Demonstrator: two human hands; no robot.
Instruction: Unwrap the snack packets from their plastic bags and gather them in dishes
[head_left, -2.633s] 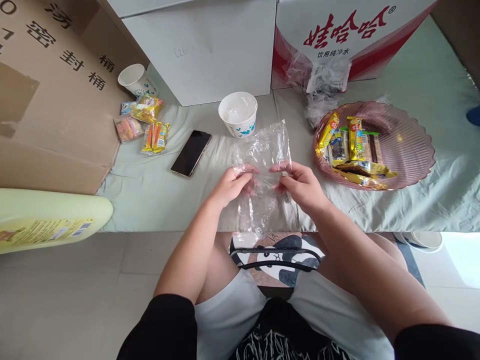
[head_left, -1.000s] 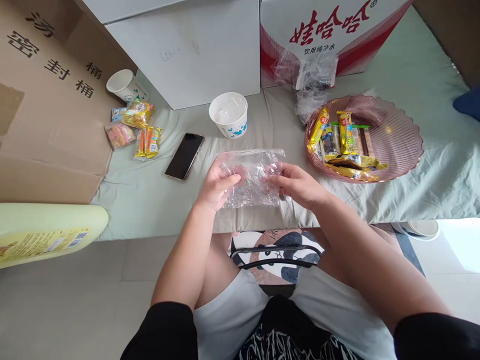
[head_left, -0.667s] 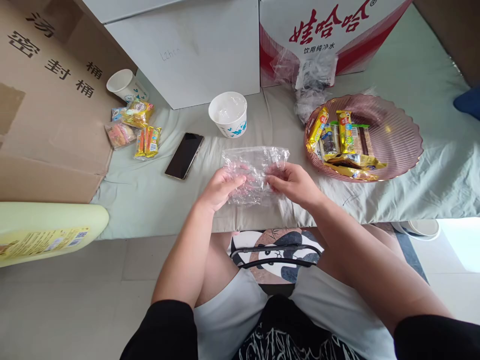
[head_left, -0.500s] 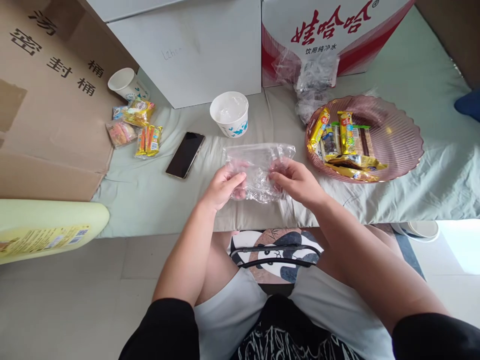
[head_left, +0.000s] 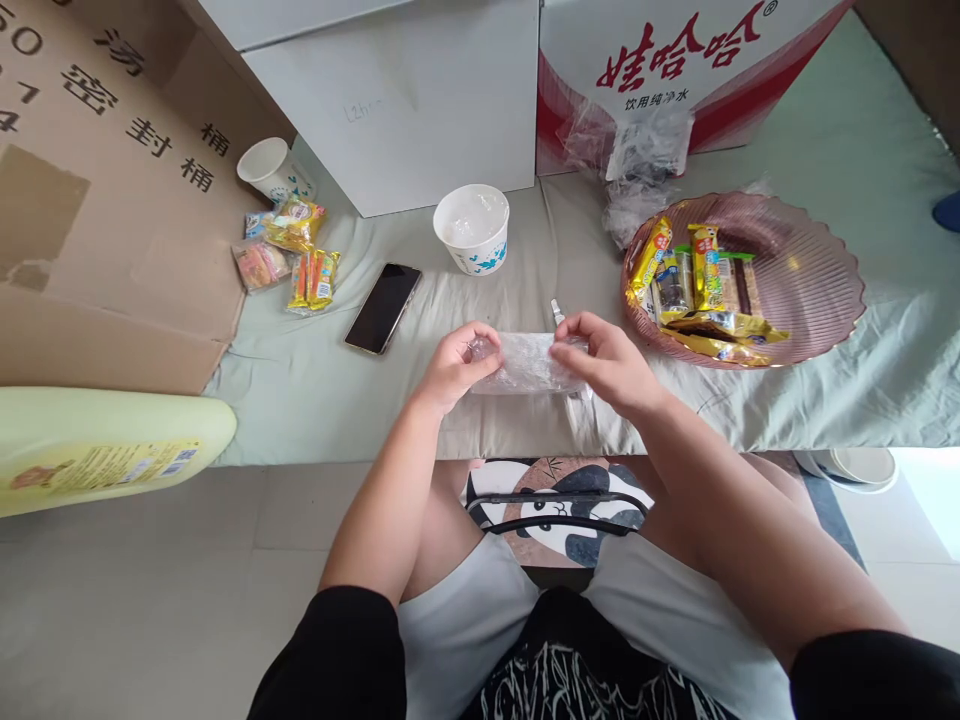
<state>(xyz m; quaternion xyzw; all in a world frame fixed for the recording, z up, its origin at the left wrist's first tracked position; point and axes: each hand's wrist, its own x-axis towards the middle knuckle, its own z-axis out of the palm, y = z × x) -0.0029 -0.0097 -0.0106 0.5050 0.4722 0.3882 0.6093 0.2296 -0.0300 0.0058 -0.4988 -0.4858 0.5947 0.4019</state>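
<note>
A clear plastic bag (head_left: pixel 529 362) stretches between my two hands just above the cloth, folded into a low, wide strip. My left hand (head_left: pixel 459 368) pinches its left end between thumb and fingers. On the right end, my right hand (head_left: pixel 604 358) grips it the same way. A small whitish strip (head_left: pixel 556 311) pokes up behind my right fingers; what it is I cannot make out. Beyond the bag stands a white paper cup (head_left: pixel 472 240) with blue print and crinkled clear plastic inside.
A phone (head_left: pixel 383 309) lies left of the cup. Several wrapped snacks (head_left: pixel 292 225) and a tipped paper cup (head_left: pixel 264 166) rest by the cardboard box (head_left: pixel 165 330). A pink scalloped bowl (head_left: pixel 817 280) holds more snacks at right, near crumpled plastic (head_left: pixel 637 190). White boxes (head_left: pixel 420 110) line the back.
The bag has gone from an upright, spread sheet to a lower, folded strip, with both hands still on it. The whole view has shifted slightly, so the surroundings sit further right.
</note>
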